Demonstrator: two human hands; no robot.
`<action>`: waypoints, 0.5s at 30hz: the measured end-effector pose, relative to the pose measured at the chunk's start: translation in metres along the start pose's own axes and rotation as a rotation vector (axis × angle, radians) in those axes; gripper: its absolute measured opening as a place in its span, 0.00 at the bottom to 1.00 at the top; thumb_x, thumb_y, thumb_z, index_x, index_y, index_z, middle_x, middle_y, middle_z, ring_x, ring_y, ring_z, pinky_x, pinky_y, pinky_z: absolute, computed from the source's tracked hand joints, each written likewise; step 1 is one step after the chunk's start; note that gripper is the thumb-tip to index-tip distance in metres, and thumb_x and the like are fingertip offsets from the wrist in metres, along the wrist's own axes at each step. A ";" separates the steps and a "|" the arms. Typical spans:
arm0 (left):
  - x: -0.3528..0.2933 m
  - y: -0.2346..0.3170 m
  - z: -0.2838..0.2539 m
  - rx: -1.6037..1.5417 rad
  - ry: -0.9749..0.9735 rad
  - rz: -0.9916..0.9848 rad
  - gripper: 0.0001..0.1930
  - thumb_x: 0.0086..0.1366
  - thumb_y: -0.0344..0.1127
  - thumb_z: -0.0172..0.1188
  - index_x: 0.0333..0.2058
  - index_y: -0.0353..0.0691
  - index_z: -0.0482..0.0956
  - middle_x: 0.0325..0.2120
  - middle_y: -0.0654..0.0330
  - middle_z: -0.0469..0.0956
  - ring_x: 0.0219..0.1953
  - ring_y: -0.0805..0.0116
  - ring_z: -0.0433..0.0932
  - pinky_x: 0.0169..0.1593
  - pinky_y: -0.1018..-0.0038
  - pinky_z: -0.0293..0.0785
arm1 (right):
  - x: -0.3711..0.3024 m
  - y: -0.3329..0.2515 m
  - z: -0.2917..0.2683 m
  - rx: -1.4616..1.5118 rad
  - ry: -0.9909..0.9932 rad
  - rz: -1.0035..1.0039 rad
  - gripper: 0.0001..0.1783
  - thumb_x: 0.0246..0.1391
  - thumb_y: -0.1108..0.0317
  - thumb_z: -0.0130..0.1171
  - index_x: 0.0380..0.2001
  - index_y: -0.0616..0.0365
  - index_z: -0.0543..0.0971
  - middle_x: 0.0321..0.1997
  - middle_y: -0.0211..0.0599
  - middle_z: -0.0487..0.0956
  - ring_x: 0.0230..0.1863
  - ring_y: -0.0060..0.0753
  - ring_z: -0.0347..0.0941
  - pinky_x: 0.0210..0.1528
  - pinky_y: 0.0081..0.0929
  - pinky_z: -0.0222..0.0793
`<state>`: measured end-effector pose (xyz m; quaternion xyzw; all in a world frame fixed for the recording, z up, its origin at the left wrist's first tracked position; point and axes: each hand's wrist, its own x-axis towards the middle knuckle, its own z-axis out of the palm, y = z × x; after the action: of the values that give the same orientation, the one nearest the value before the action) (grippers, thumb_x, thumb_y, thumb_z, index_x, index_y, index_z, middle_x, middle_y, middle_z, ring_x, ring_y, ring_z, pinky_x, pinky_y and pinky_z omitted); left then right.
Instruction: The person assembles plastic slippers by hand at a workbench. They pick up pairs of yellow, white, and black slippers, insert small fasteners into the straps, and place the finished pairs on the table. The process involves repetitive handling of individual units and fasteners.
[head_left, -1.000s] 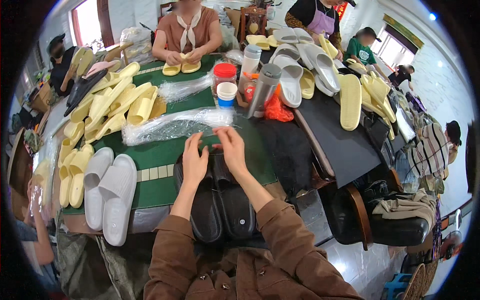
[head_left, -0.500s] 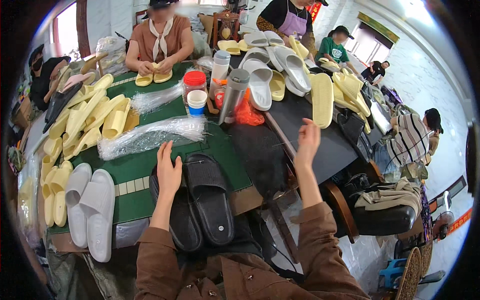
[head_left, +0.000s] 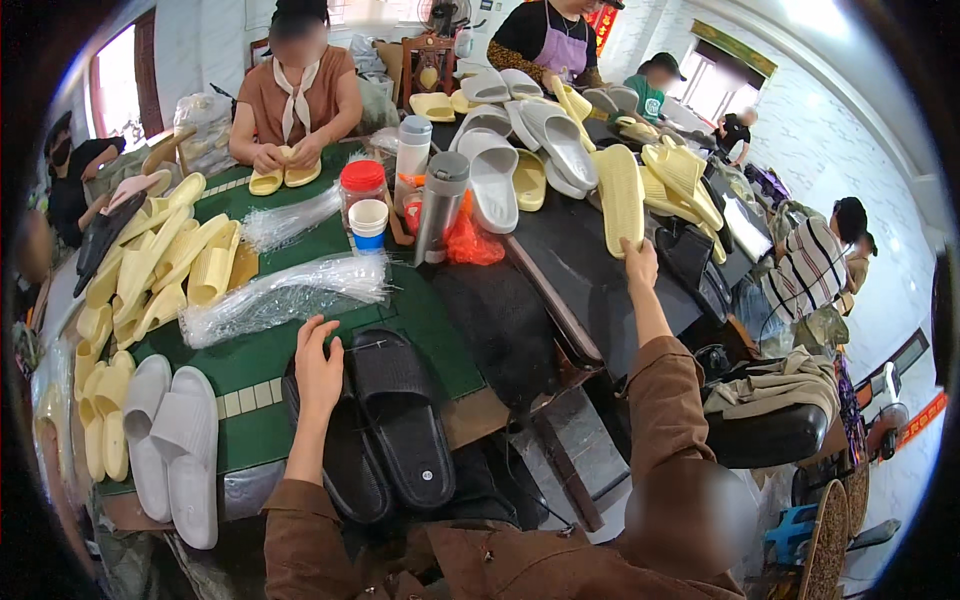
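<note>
My right hand (head_left: pixel 641 264) reaches far out to the right, its fingers closed on the near end of a pale yellow slipper (head_left: pixel 620 195) lying sole up against the heap. My left hand (head_left: pixel 319 368) hovers over the left shoe of a black slipper pair (head_left: pixel 405 430), fingers bent and apart, holding nothing. The black pair lies side by side at the table's front edge, toes away from me. A thin, pale strand lies across the right one's strap. The left one is partly covered by my hand.
Grey slippers (head_left: pixel 185 450) and yellow slippers (head_left: pixel 150 260) lie on the left. A bundle of clear plastic strands (head_left: pixel 290 295) crosses the green tabletop (head_left: pixel 440 335). Behind stand paper cups (head_left: pixel 368 225), a red-lidded jar (head_left: pixel 361 185) and a steel flask (head_left: pixel 440 205). Another person (head_left: pixel 296 95) handles yellow slippers opposite.
My right hand has moved forward from empty air and taken hold of the yellow slipper's end. The left hand stays near the black pair. The whole view has shifted slightly.
</note>
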<state>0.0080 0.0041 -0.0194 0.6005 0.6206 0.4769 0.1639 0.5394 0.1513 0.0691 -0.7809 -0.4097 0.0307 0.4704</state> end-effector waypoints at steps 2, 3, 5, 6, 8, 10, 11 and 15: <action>0.001 -0.002 0.002 -0.009 -0.008 0.031 0.12 0.64 0.29 0.52 0.45 0.35 0.77 0.55 0.52 0.68 0.57 0.54 0.68 0.58 0.64 0.66 | 0.017 0.007 -0.008 0.251 -0.003 -0.001 0.24 0.48 0.54 0.64 0.45 0.57 0.78 0.44 0.41 0.80 0.45 0.38 0.75 0.49 0.37 0.66; 0.004 0.004 0.016 -0.037 -0.027 0.042 0.12 0.64 0.29 0.52 0.45 0.35 0.77 0.55 0.53 0.68 0.57 0.54 0.69 0.58 0.64 0.66 | 0.045 0.022 -0.028 0.391 -0.012 0.010 0.22 0.50 0.56 0.64 0.44 0.57 0.78 0.37 0.37 0.78 0.37 0.33 0.72 0.42 0.33 0.66; 0.000 -0.001 0.000 0.013 0.001 0.008 0.11 0.64 0.29 0.53 0.44 0.35 0.77 0.54 0.53 0.69 0.56 0.54 0.69 0.57 0.64 0.66 | 0.032 -0.005 -0.020 0.645 -0.204 0.109 0.18 0.53 0.58 0.63 0.43 0.56 0.79 0.20 0.22 0.67 0.18 0.19 0.58 0.22 0.22 0.56; -0.001 0.003 0.001 0.013 -0.005 -0.005 0.11 0.64 0.29 0.53 0.44 0.35 0.77 0.54 0.53 0.69 0.56 0.54 0.70 0.57 0.65 0.67 | 0.038 -0.015 -0.028 0.705 -0.207 0.164 0.17 0.53 0.56 0.64 0.43 0.53 0.79 0.16 0.17 0.58 0.14 0.12 0.48 0.16 0.18 0.43; 0.000 0.013 0.004 0.008 -0.019 -0.023 0.11 0.64 0.29 0.53 0.44 0.35 0.77 0.53 0.54 0.70 0.55 0.55 0.71 0.56 0.65 0.67 | 0.056 -0.019 -0.046 0.776 -0.232 0.192 0.17 0.53 0.54 0.65 0.41 0.50 0.78 0.16 0.17 0.57 0.14 0.12 0.48 0.16 0.17 0.42; 0.000 0.006 0.001 0.027 0.006 0.003 0.11 0.64 0.29 0.53 0.44 0.35 0.78 0.53 0.54 0.70 0.54 0.55 0.71 0.55 0.65 0.68 | 0.053 -0.033 -0.048 0.876 -0.300 0.234 0.15 0.50 0.56 0.68 0.33 0.47 0.74 0.19 0.18 0.58 0.14 0.12 0.47 0.15 0.15 0.40; -0.001 0.003 -0.001 0.036 0.018 0.015 0.11 0.64 0.29 0.53 0.43 0.35 0.78 0.53 0.54 0.71 0.54 0.55 0.72 0.55 0.65 0.68 | 0.051 -0.040 -0.048 0.925 -0.334 0.256 0.16 0.48 0.57 0.70 0.29 0.46 0.71 0.20 0.18 0.58 0.14 0.11 0.47 0.15 0.15 0.39; 0.001 0.007 0.003 0.017 0.013 0.035 0.11 0.63 0.29 0.53 0.43 0.36 0.78 0.52 0.54 0.71 0.53 0.55 0.72 0.54 0.65 0.68 | 0.054 -0.047 -0.057 1.030 -0.338 0.251 0.17 0.48 0.59 0.71 0.29 0.45 0.70 0.19 0.17 0.57 0.13 0.11 0.46 0.15 0.14 0.40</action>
<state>0.0141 0.0046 -0.0153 0.6097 0.6149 0.4782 0.1465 0.5712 0.1577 0.1552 -0.4773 -0.3154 0.4076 0.7117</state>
